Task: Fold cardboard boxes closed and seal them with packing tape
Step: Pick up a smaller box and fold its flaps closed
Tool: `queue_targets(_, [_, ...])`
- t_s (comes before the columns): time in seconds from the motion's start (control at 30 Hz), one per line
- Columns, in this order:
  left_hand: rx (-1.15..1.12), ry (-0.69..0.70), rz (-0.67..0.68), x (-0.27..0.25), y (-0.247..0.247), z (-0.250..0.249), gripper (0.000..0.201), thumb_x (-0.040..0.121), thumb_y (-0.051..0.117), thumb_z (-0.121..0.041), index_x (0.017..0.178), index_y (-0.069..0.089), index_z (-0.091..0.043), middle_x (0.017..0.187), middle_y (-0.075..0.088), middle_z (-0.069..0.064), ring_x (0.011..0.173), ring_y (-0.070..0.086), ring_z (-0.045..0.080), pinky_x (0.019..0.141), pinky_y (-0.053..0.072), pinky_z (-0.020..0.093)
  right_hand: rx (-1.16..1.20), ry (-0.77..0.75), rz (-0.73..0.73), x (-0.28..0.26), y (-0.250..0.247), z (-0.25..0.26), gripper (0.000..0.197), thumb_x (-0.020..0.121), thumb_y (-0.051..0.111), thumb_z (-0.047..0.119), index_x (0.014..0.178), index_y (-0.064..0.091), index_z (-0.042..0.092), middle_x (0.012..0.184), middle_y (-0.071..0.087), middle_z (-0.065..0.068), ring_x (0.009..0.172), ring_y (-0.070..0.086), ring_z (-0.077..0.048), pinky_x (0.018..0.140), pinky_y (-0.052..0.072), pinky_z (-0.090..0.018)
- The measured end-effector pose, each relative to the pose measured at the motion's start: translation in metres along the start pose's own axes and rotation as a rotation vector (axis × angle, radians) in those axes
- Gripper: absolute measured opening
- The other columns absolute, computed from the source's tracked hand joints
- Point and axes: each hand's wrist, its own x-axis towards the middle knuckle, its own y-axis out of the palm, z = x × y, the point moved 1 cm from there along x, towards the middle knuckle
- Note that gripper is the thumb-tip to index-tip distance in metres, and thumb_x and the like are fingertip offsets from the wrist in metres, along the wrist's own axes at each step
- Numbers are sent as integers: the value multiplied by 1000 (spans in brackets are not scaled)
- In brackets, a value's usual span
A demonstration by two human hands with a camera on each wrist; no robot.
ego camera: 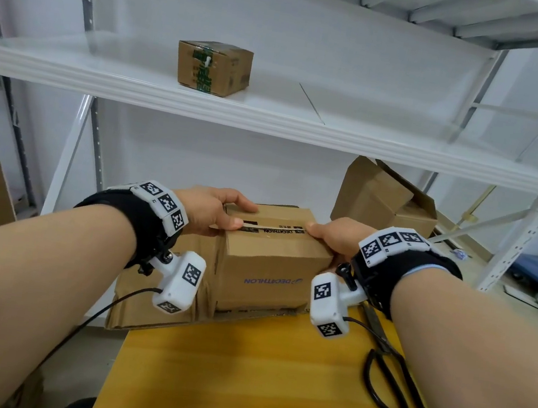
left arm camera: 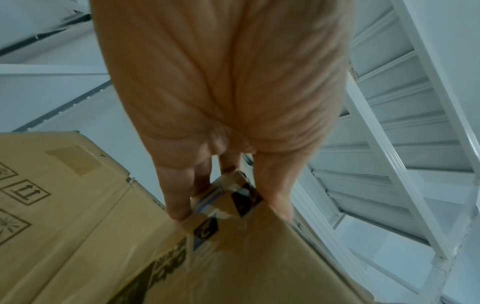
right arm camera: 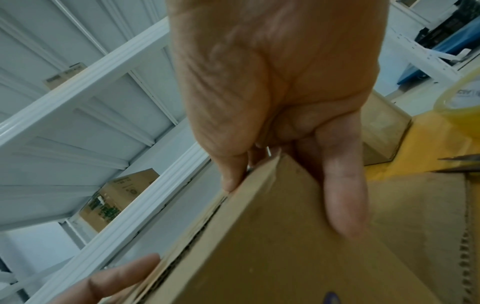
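Item 1, far left: flattened cardboard sheet (ego camera: 149,304), lying under and to the left of your work, overhanging the yellow table (ego camera: 234,389).

Item 2: your left hand (ego camera: 214,211), fingers curled over the far left top edge of the cardboard box (ego camera: 269,266), thumb pressed on the top near the seam. Grasping, not released.

Item 3, centre: the box itself, standing on the sheet at the table's far edge, blue lettering on the near face upside down. Top flaps are folded down and meet at a printed seam (ego camera: 274,230); no fresh tape is visible over it.

Item 4: your right hand (ego camera: 332,237), thumb on top at the seam's right end, fingers wrapped down the right side. Also grasping the box.

Item 5, right: black-handled scissors (ego camera: 384,382) on the table beside your right forearm; a tape roll (right arm camera: 462,102) shows only in the right wrist view, off to the side.

Item 6, background: sealed small box (ego camera: 213,68) on the white shelf (ego camera: 340,127); open carton (ego camera: 385,199) behind right.

Risks, as judged: both your hands are occupied, so letting go to reach the tape may let the flaps spring up. The box sits near the table edge on a loose sheet; pressing hard could slide it off. The scissors lie close to your arm.
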Motion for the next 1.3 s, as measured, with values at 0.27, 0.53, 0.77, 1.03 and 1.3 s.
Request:
queue_targets(0.27, [-55, -90, -68, -10, 13, 0, 51, 100, 53, -13, 142, 39, -38, 144, 36, 5, 134, 38, 31, 85, 51, 67, 77, 8, -42, -2, 5, 2, 52, 97, 50, 58, 105, 61, 8, 106, 72, -16, 99, 72, -35, 97, 55, -48])
queue_targets(0.53, [-123, -125, -49, -10, 11, -2, 69, 96, 58, -10, 151, 26, -35, 149, 35, 8, 130, 45, 32, 86, 51, 65, -9, 81, -8, -31, -9, 9, 41, 104, 49, 40, 120, 59, 4, 111, 66, -16, 105, 66, -32, 102, 50, -42])
queue_targets(0.77, [-153, -146, -74, -10, 11, 6, 69, 95, 61, -14, 153, 25, -28, 151, 34, 8, 132, 43, 30, 87, 53, 60, -296, -132, -34, -22, 3, 22, 55, 107, 40, 29, 159, 21, 22, 153, 42, -13, 131, 51, -32, 103, 41, -34])
queue_targets(1.03, [-103, -145, -53, -14, 10, 5, 45, 98, 56, -12, 140, 42, -20, 131, 56, 9, 119, 56, 26, 87, 54, 55, -595, -483, 163, -32, 28, 49, 111, 63, 51, 94, 155, 14, 45, 162, 23, -1, 148, 23, -28, 118, 26, -56])
queue_targets(1.3, [-118, -133, -44, -13, 7, 9, 47, 98, 58, -18, 142, 41, -23, 134, 53, 8, 122, 53, 26, 89, 53, 54, -829, -521, 44, -41, 34, 48, 128, 56, 82, 74, 149, -4, 61, 152, 24, -5, 143, 25, -31, 111, 31, -57])
